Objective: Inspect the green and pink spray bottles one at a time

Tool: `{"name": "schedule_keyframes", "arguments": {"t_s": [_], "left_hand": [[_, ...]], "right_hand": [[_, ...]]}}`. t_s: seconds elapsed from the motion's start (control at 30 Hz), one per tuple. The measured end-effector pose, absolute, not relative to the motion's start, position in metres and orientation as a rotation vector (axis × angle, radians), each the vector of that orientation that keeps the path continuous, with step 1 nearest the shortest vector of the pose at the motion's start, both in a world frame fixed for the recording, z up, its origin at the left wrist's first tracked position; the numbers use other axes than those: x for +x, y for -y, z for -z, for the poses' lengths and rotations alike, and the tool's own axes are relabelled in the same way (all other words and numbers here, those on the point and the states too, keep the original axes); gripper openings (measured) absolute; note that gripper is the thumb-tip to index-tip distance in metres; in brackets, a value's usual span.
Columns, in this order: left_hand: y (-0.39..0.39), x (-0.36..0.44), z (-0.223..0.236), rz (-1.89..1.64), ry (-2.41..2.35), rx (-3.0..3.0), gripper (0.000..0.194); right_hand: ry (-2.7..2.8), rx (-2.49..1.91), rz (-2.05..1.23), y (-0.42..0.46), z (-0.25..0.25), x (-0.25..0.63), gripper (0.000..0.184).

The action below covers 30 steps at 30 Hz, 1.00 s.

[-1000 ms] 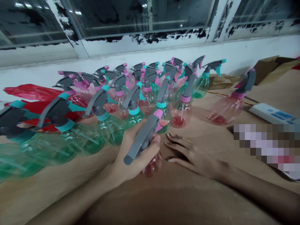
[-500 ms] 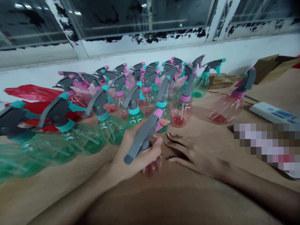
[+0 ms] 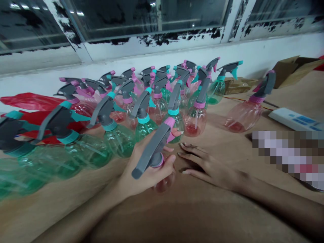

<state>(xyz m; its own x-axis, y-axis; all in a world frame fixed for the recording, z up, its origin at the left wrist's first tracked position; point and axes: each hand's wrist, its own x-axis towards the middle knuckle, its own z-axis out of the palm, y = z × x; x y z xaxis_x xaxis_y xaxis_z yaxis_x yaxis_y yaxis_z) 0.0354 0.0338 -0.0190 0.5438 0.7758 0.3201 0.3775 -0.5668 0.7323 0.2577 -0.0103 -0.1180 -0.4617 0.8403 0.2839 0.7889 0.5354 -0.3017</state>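
Observation:
My left hand is wrapped round a pink spray bottle with a grey trigger head and pink nozzle. The hand covers much of the bottle's body. My right hand lies on the brown tabletop with fingers stretched out toward that bottle, holding nothing. Just beyond the hands stand a pink spray bottle and a green one with a turquoise collar. Another green spray bottle is behind my left hand.
Several more pink and green spray bottles crowd the left and back. One pink bottle stands apart at right. Red plastic lies at left. A white and blue box, an open carton and a pixelated patch are at right.
The view has shifted slightly. My left hand still grips the pink spray bottle, and more of the pink collar beneath its grey head now shows. My right hand stays flat.

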Motion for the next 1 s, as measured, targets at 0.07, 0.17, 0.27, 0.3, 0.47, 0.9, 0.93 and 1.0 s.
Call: {"name": "schedule_keyframes", "arguments": {"t_s": [0.07,0.17,0.27,0.3,0.47,0.9,0.93,1.0], "left_hand": [[-0.0333,0.0359,0.0195,-0.859,-0.937,2.175,0.027],[-0.0333,0.0361,0.0189,-0.870,-0.932,2.196,0.026],[-0.0336,0.0357,0.0179,-0.851,-0.910,2.229,0.022],[-0.0337,0.0356,0.0178,-0.848,-0.907,2.235,0.019],[-0.0324,0.0346,0.0189,-0.863,-0.936,2.226,0.014],[-0.0320,0.0347,0.0182,-0.840,-0.942,2.190,0.027],[-0.0318,0.0346,0.0181,-0.836,-0.952,2.192,0.025],[-0.0313,0.0344,0.0179,-0.826,-0.969,2.192,0.023]], "right_hand": [[2.373,-1.341,-0.191,0.0103,0.1177,0.2577,0.050],[2.362,-1.326,-0.207,0.0101,0.1184,0.2583,0.050],[2.357,-1.308,-0.215,0.0097,0.1198,0.2591,0.051],[2.354,-1.306,-0.218,0.0096,0.1202,0.2593,0.051],[2.336,-1.300,-0.219,0.0094,0.1206,0.2592,0.050],[2.349,-1.321,-0.219,0.0104,0.1171,0.2579,0.052],[2.339,-1.318,-0.217,0.0104,0.1175,0.2579,0.051],[2.324,-1.308,-0.206,0.0104,0.1185,0.2579,0.050]]}}
